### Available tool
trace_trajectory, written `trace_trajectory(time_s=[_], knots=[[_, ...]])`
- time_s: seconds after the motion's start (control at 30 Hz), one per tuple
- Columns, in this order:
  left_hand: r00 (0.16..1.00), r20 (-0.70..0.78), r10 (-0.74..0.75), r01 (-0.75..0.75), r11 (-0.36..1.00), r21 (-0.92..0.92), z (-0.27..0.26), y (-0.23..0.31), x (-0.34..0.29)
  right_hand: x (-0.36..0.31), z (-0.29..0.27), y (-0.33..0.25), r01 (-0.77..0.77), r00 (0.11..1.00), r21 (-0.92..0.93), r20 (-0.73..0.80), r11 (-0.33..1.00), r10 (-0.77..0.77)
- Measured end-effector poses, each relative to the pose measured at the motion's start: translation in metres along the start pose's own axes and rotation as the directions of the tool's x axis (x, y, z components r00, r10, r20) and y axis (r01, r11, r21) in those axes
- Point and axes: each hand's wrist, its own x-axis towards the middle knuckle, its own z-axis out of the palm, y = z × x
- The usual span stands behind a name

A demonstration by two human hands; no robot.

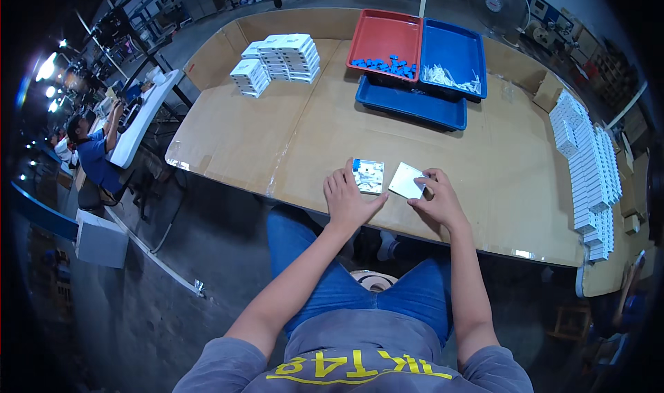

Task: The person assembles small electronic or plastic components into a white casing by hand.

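Observation:
A white square housing [369, 179] lies on the cardboard-covered table near its front edge, its open inside facing up. At its upper left corner sits a small blue piece [357, 164]. My left hand [344, 198] holds the housing along its left and lower sides, index fingertip by the blue piece and thumb stretched below. Just to the right is a plain white square cover [405, 179], turned at an angle. Its right side is pinched by my right hand [438, 201]. Details inside the housing are too small to make out.
A red tray [387, 37] with blue pieces and a blue tray [453, 47] with white slim parts rest at the back, above another blue tray [411, 106]. White square units stand stacked at back left [280, 55] and far right [588, 165]. A co-worker [100, 151] sits far left.

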Motion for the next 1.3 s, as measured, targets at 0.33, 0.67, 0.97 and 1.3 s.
trace_trajectory(time_s=[0.33,0.67,0.97,1.3], knots=[[0.998,0.018,0.058,-0.053,0.974,-0.219,-0.01,-0.027,-0.01,-0.007,-0.009,0.007,-0.28,0.96,0.321,0.071,0.905,0.272],[0.8,0.476,-0.367,0.359,-0.344,-0.868,-0.04,-0.016,-0.04,-0.01,0.009,0.022,-0.117,0.963,0.001,-0.245,0.993,0.114],[0.645,0.762,-0.059,0.535,-0.677,-0.505,-0.054,-0.004,-0.054,-0.025,0.02,-0.016,0.05,0.994,-0.25,-0.084,0.967,-0.073],[0.626,0.769,0.129,0.562,-0.758,-0.33,-0.07,0.024,-0.067,-0.029,-0.061,-0.092,0.017,0.997,0.979,-0.032,-0.204,-0.073]])
